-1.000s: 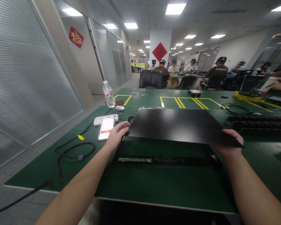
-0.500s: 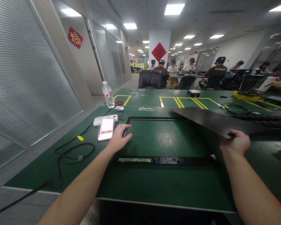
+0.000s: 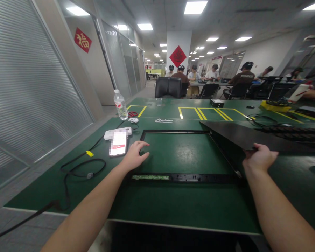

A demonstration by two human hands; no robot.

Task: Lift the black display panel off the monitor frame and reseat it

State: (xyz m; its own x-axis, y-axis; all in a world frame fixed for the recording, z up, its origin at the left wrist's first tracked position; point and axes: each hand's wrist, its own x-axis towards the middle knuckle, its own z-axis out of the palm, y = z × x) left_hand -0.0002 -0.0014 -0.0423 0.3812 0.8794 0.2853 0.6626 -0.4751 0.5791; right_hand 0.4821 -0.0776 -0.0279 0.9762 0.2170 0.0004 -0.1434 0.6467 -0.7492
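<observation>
A thin black frame (image 3: pixel 173 132) lies flat on the green table (image 3: pixel 173 206), with a strip of circuit board (image 3: pixel 150 177) along its near edge. My left hand (image 3: pixel 134 155) rests on the frame's left side, fingers flat and spread. My right hand (image 3: pixel 259 157) grips the near corner of a large black panel (image 3: pixel 249 136), which is held low over the table to the right of the frame.
A phone (image 3: pixel 118 143) with a lit screen lies left of the frame beside a white box and a looped black cable (image 3: pixel 81 168). A water bottle (image 3: pixel 120 105) stands behind. Black parts (image 3: pixel 294 130) lie at the right. Several people sit at far tables.
The black panel was lifted off the frame and carried to the right by my right hand. My left hand let go of it and settled on the frame's left side.
</observation>
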